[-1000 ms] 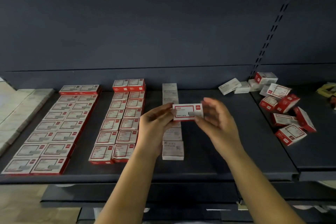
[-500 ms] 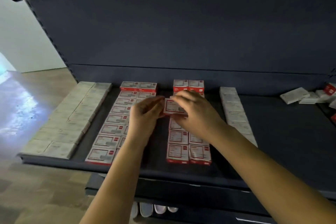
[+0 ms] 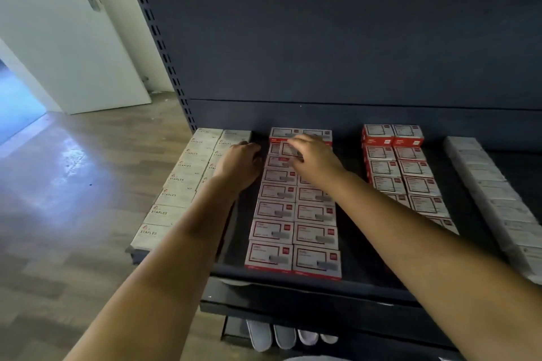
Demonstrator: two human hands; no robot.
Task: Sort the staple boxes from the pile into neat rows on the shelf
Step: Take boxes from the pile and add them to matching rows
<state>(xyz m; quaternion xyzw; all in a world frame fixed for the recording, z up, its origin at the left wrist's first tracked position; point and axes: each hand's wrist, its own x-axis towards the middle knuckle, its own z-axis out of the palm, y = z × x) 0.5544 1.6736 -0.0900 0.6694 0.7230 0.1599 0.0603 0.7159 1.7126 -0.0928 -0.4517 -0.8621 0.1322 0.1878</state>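
Note:
A red-and-white staple box (image 3: 288,150) sits tilted on top of the far end of the middle double row of red-and-white boxes (image 3: 293,231). My right hand (image 3: 316,160) holds it from above, fingers bent over its right side. My left hand (image 3: 240,164) is just left of that row, over the gap beside the white "STAPLES" boxes (image 3: 176,193), its fingers bent downward and gripping nothing I can see. The boxes lie on a dark shelf (image 3: 352,243). The loose pile is out of view.
A second red-and-white double row (image 3: 410,176) and a single white row (image 3: 498,196) lie to the right. The upright shelf post (image 3: 164,53) stands at the left, with wooden floor and a white door (image 3: 88,38) beyond. Pale shoes (image 3: 281,337) sit under the shelf.
The view has swung left, and the pile has left the frame. Both hands carried the box left and further back to the far end of a red-and-white row; my left hand has come off it.

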